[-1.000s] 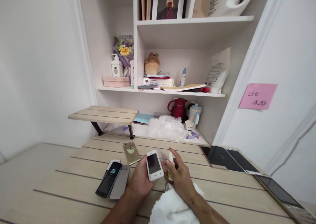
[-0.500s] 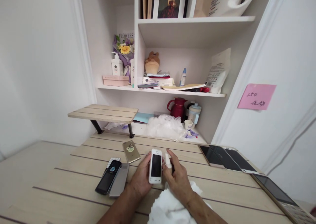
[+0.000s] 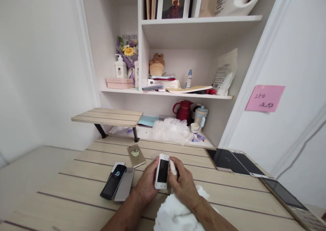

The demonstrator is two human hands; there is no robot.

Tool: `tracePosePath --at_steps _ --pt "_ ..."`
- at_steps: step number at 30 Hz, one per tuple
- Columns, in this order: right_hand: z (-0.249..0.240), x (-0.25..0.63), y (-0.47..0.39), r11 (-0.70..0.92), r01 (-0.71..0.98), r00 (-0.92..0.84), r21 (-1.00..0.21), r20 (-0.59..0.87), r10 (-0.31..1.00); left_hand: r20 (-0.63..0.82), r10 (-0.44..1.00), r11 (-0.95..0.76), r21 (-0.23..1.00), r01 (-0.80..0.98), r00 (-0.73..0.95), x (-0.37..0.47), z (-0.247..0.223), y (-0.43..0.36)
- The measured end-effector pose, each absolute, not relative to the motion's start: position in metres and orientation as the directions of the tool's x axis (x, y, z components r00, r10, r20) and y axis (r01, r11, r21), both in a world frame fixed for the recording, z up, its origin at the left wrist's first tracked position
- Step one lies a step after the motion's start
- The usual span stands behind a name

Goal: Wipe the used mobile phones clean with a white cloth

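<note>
My left hand (image 3: 148, 180) is closed around a white mobile phone (image 3: 162, 171), whose dark screen faces up. The phone leans slightly, its top to the right. At its right edge, my right hand (image 3: 184, 183) grips a small spray bottle with a white nozzle (image 3: 173, 166); the index finger bends over the nozzle's top, and the bottle's body is mostly hidden by the fingers. A crumpled white cloth (image 3: 175, 214) lies beneath my right wrist. A faint pale haze shows just beyond the phone's top.
Left of my hands lie a gold phone (image 3: 137, 155), a black phone (image 3: 113, 183) and a grey phone (image 3: 125, 185). Several phones (image 3: 231, 160) line the table's right side. A small raised wooden shelf (image 3: 107, 117) and a clump of clear plastic (image 3: 171, 129) stand at the back.
My right index finger has come down from its raised position onto the nozzle. The white phone has tilted a little to the right.
</note>
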State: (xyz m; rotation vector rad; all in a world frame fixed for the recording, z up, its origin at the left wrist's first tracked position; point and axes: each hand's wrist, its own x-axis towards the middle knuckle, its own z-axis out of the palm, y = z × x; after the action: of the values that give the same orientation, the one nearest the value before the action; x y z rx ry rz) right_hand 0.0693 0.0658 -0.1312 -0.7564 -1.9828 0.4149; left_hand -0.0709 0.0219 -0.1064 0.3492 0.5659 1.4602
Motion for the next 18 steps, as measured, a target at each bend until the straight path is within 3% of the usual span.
tracePosePath --at_steps 5,10,18 --pt "-0.130 0.071 0.062 0.791 0.351 -0.406 -0.501 0.680 0.610 -0.137 0.990 0.111 0.540 -0.834 0.042 -0.069 -0.105 0.021" --pt "-0.131 0.070 0.053 0.888 0.281 -0.567 -0.364 0.683 0.460 -0.129 0.989 0.128 0.522 -0.843 0.070 -0.072 -0.103 0.023" --pt "-0.127 0.066 0.043 0.944 0.227 -0.706 -0.239 0.627 0.329 -0.160 0.987 0.058 0.506 -0.861 -0.027 -0.089 -0.105 0.029"
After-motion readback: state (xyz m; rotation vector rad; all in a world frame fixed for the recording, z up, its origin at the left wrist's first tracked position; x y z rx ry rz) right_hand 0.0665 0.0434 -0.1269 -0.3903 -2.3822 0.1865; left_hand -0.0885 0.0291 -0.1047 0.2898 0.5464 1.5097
